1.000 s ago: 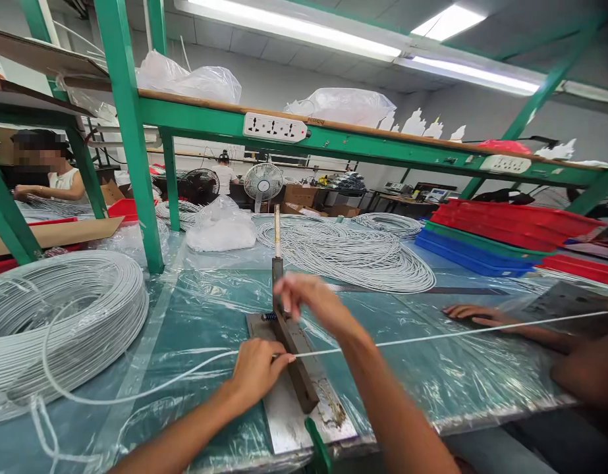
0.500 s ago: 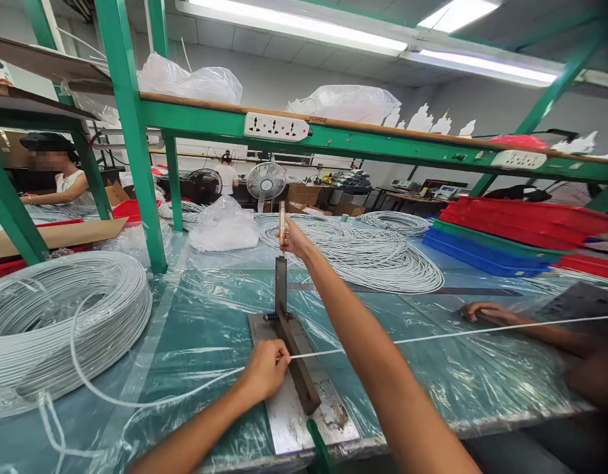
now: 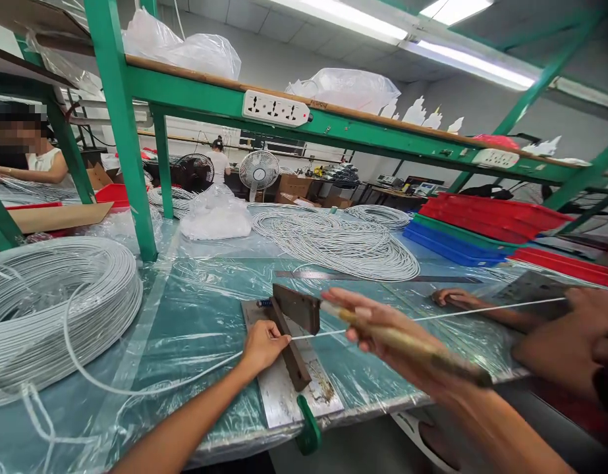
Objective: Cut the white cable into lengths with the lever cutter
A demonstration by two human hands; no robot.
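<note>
My left hand (image 3: 265, 345) pinches a white cable (image 3: 212, 367) close to the left side of a metal lever cutter (image 3: 290, 355). From the coil at left the cable runs through my fingers, over the cutter's base bar and on to the right. The cutter's blade arm (image 3: 298, 308) is swung down to the right, tilted low over the base. Its long, worn handle (image 3: 407, 339) lies along my right hand (image 3: 377, 322), which is blurred; the fingers are partly stretched, with the fingertips curled about the handle. Whether the blade touches the cable cannot be made out.
A thick coil of white cable (image 3: 61, 316) sits at left. Loose cable loops (image 3: 338, 240) and a steel ruler (image 3: 377, 277) lie behind the cutter. Red and blue trays (image 3: 456, 237) are stacked at right. A co-worker's hand (image 3: 452, 298) rests at right. A green clamp handle (image 3: 308, 428) projects at the front edge.
My right hand has swung the cutter's handle from upright down to the right, and the blade arm has come down with it. My left hand still pinches the cable. The view has shifted somewhat.
</note>
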